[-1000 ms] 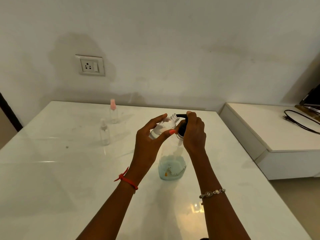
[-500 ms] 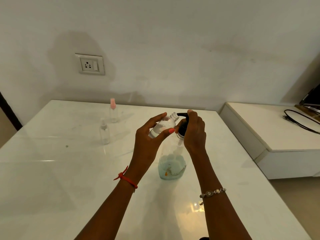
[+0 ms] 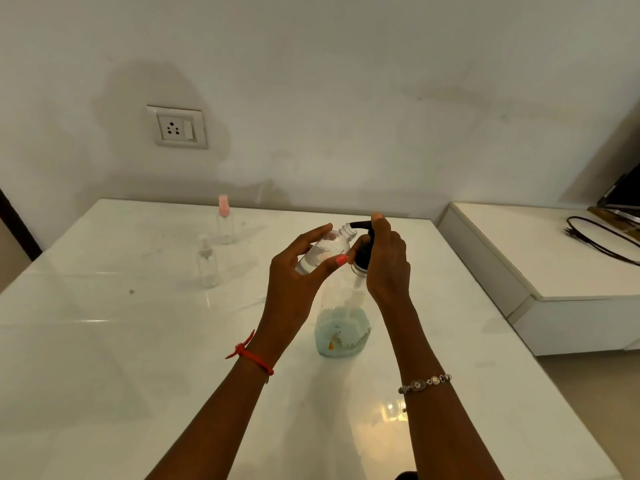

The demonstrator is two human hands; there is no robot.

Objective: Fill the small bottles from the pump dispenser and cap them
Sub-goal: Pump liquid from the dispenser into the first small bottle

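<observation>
Above the worktop (image 3: 138, 341), head view: the left hand (image 3: 294, 282) clamps its fingers (image 3: 311, 236) on the tilted small bottle (image 3: 323, 252), open neck just beside the pump dispenser (image 3: 343, 306) spout (image 3: 358, 224); the right hand (image 3: 386, 268) curls its fingers round the dispenser's top. Best to seat the neck under the spout and press slowly.

A thin red thread (image 3: 254, 356) is tied round my left wrist, knotted, with its loose ends sticking out towards the left. The thumbnail (image 3: 341, 260) of my left hand (image 3: 294, 285) is painted a bright coral pink. Round my right wrist I wear a slim silver-toned bracelet (image 3: 425, 382) made of small round, flower-like links, with one tiny piece hanging under it. On my right hand (image 3: 388, 271) the farthest fingernail (image 3: 377, 216) looks pale pink too, though it is blurred. Both my forearms are bare as far as they show
</observation>
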